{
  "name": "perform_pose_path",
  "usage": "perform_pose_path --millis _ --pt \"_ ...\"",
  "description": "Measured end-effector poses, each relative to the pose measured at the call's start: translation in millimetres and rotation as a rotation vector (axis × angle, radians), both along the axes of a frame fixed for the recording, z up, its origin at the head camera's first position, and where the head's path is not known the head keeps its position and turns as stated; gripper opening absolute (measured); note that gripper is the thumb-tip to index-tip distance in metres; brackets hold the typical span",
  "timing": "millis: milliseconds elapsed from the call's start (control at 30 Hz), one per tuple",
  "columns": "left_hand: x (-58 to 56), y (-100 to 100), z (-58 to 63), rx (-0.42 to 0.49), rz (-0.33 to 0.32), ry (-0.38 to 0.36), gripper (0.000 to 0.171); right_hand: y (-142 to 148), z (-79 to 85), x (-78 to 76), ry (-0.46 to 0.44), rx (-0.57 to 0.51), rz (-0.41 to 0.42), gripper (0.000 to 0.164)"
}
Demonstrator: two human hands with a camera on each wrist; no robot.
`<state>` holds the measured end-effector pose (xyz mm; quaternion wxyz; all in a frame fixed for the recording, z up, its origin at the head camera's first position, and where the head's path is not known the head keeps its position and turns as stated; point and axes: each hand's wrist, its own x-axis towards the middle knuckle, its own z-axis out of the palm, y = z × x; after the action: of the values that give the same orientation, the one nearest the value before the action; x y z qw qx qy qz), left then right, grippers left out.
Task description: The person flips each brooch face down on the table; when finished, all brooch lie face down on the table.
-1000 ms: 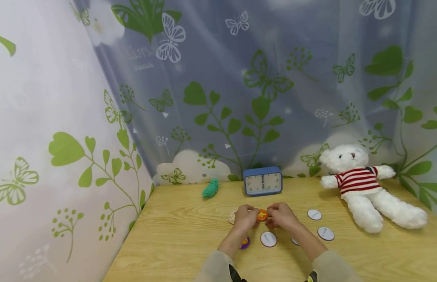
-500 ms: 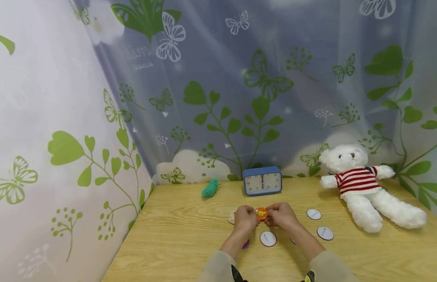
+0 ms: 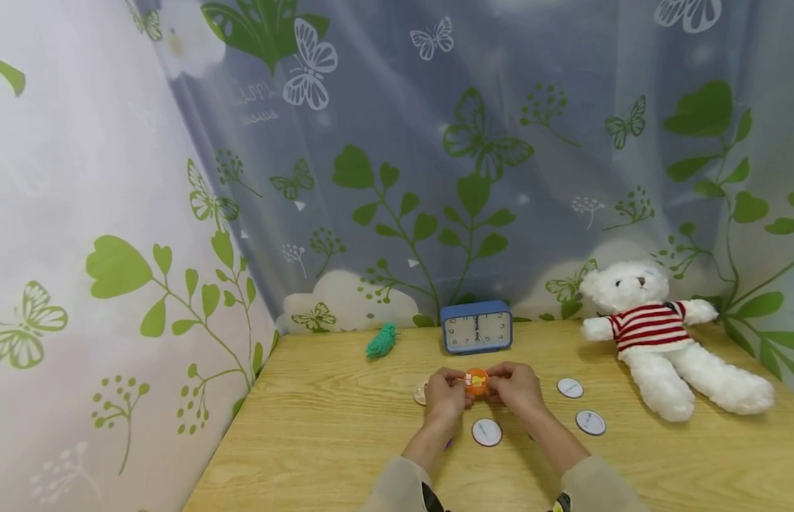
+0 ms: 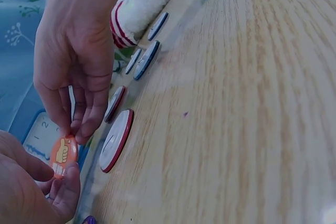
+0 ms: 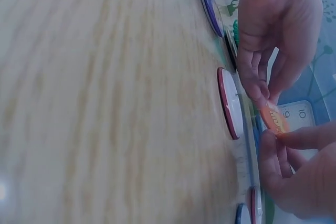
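Both hands hold an orange round badge between them, just in front of a blue clock. Its face shows a yellow thumbs-up picture. My left hand pinches the badge's left edge between thumb and fingers. At the opposite edge, my right hand pinches it the same way. The left wrist view shows the badge tilted up, apart from the wood. A white disc with a red rim lies nearer the person. The left hand partly covers a pale disc; a purple disc is mostly hidden in the head view.
Two more white discs, one farther back and one nearer, lie to the right on the wooden table. A white teddy bear in a striped shirt leans at the back right. Green yarn lies left of the clock.
The orange badge has risen slightly and tilted, so more of its face shows. Both hands moved up a little with it, and the left forearm now covers more of the purple disc.
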<state>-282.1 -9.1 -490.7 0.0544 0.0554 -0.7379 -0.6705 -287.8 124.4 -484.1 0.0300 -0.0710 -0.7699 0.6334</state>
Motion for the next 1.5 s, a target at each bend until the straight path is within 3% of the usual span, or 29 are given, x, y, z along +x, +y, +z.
perform_pose_path --millis 200,333,800,1033,1500 --pt "-2.2 -1 -0.5 0.018 -0.007 -0.010 0.010 1 -1.5 0.9 -0.007 -0.039 0.003 0.015" --pt "-4.4 0 -3.2 0.086 -0.027 -0.002 0.009 1 -2.0 1.6 0.004 -0.078 0.005 0.016" --pt "-4.1 -3 -5.1 0.241 -0.150 0.149 0.013 2 -6.7 5.4 0.037 -0.180 0.018 0.017" --pt "-7.7 -3 -3.7 0.276 -0.119 0.034 0.017 4 -7.3 6.2 0.045 -0.170 0.031 0.017" --pt "-3.5 -5 -1.1 0.253 -0.116 0.061 0.018 5 -3.8 10.5 0.041 -0.186 0.033 0.020"
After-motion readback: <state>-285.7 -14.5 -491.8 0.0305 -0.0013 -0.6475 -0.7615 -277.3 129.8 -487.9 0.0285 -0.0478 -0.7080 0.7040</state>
